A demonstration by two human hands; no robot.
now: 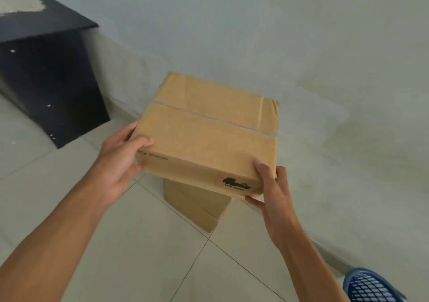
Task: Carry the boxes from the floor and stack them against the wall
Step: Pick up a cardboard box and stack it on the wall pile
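Observation:
A taped brown cardboard box (206,132) sits in both my hands, directly over a second cardboard box (197,203) that stands on the tiled floor by the pale wall (301,46). My left hand (118,160) grips the box's near left corner, thumb on top. My right hand (271,192) clasps the near right corner beside a black printed mark. Most of the lower box is hidden beneath the upper one, so I cannot tell whether the two touch.
A dark cabinet (46,74) stands against the wall at the left, with a pale patch on its top. A blue plastic basket (371,287) shows at the bottom right corner. Light floor tiles (139,255) spread below my arms.

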